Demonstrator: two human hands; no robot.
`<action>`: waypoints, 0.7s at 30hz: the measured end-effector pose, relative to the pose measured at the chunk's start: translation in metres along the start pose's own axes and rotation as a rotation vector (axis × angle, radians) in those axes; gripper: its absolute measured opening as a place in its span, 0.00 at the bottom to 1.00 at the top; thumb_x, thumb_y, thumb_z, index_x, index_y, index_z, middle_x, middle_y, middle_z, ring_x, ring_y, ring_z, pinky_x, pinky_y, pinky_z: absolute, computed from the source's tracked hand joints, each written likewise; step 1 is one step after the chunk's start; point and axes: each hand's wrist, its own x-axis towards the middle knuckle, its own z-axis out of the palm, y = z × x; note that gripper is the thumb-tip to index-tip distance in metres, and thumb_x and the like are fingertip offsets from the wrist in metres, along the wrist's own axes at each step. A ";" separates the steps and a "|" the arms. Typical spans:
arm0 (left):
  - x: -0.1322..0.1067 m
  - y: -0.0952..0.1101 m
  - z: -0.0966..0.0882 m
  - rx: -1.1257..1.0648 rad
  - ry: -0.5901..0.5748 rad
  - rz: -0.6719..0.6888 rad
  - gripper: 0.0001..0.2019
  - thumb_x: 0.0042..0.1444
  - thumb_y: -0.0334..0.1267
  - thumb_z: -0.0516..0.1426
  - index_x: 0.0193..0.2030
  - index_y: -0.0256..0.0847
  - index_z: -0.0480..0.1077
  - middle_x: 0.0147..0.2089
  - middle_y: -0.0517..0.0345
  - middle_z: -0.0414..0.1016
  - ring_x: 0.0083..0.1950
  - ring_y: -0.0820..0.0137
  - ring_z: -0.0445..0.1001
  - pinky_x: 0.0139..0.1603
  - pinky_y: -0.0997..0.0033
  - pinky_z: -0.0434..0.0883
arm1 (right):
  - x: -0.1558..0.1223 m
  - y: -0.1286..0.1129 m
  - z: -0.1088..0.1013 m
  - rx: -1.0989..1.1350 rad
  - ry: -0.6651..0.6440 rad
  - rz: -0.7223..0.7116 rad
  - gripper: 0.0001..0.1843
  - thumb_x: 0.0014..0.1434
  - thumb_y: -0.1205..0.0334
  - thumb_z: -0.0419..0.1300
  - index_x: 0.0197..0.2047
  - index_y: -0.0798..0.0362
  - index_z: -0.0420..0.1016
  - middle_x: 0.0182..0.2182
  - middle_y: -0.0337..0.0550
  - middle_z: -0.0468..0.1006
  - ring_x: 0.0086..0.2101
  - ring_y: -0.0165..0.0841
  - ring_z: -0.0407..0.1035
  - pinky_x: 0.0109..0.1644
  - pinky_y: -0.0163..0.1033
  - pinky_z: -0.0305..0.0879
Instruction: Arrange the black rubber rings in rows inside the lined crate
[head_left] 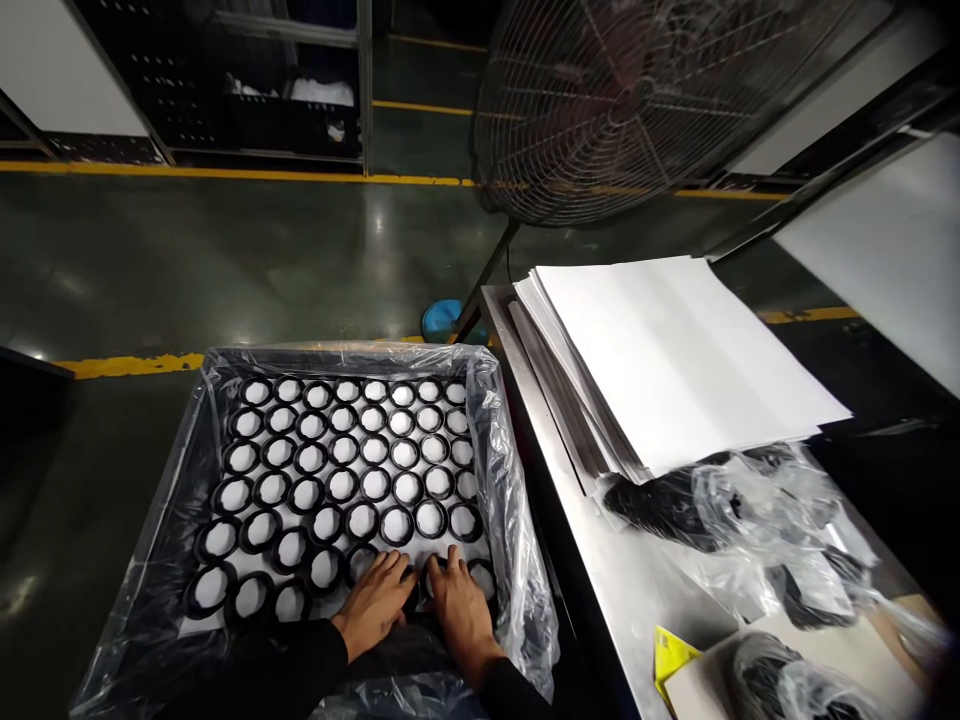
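A box lined with clear plastic (501,470) sits low in front of me, filled with rows of black rings (343,450) laid flat on a white sheet. My left hand (375,602) and my right hand (459,608) rest side by side on the nearest row, at the box's near right. The fingers of both hands press down on rings there, spread flat. Whether either hand grips a ring is hidden by the fingers. Both forearms wear dark sleeves.
To the right stands a steel table (600,560) with a stack of white sheets (675,350), clear bags of black parts (735,510) and a yellow card (670,655). A big caged fan (630,100) stands behind. A blue tub (442,318) sits on the green floor.
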 end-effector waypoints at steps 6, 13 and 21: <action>0.002 0.000 0.005 -0.026 -0.016 -0.002 0.33 0.52 0.32 0.56 0.66 0.37 0.55 0.67 0.41 0.56 0.69 0.51 0.51 0.69 0.51 0.52 | 0.001 0.001 0.004 0.009 -0.013 0.008 0.33 0.53 0.75 0.61 0.62 0.54 0.64 0.63 0.67 0.59 0.59 0.53 0.61 0.55 0.47 0.66; 0.001 -0.003 0.012 -0.056 -0.051 -0.034 0.35 0.54 0.47 0.58 0.67 0.39 0.56 0.68 0.41 0.57 0.70 0.51 0.50 0.70 0.55 0.52 | -0.003 0.003 0.002 -0.024 -0.040 -0.028 0.34 0.53 0.79 0.57 0.62 0.52 0.65 0.63 0.64 0.60 0.60 0.53 0.59 0.60 0.49 0.62; 0.007 -0.006 0.031 -0.062 -0.114 -0.084 0.38 0.53 0.44 0.58 0.69 0.38 0.51 0.71 0.39 0.51 0.71 0.50 0.48 0.71 0.53 0.50 | 0.003 -0.001 0.008 -0.064 0.021 -0.047 0.34 0.56 0.82 0.42 0.59 0.48 0.69 0.58 0.54 0.69 0.58 0.51 0.62 0.52 0.49 0.69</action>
